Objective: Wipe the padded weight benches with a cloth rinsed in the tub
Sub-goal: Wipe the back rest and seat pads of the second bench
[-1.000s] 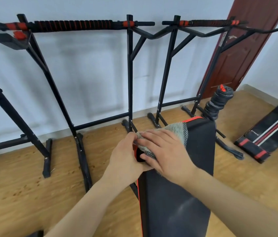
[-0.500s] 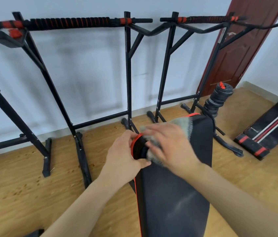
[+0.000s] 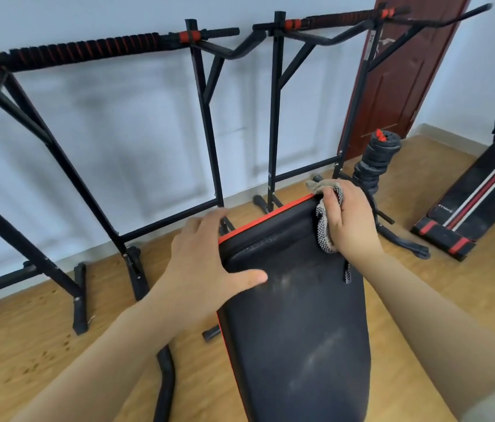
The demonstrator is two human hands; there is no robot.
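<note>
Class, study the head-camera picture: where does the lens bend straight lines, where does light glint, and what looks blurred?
All in the head view: the wide-angle lens leans and bows the pull-up frames toward the edges; pale sheen streaks the bench pad low down; the frames' grey shadows smear softly on the wall; the left hand looks soft-edged, the right hand and cloth sharper.

Your left hand (image 3: pixel 209 263) rests on the bench's (image 3: pixel 295 330) far left corner. Your right hand (image 3: pixel 349 220) holds the cloth (image 3: pixel 325 236) on its far right corner. Racks (image 3: pixel 207 123) stand behind, and a second bench (image 3: pixel 483 190) lies to the right.
</note>
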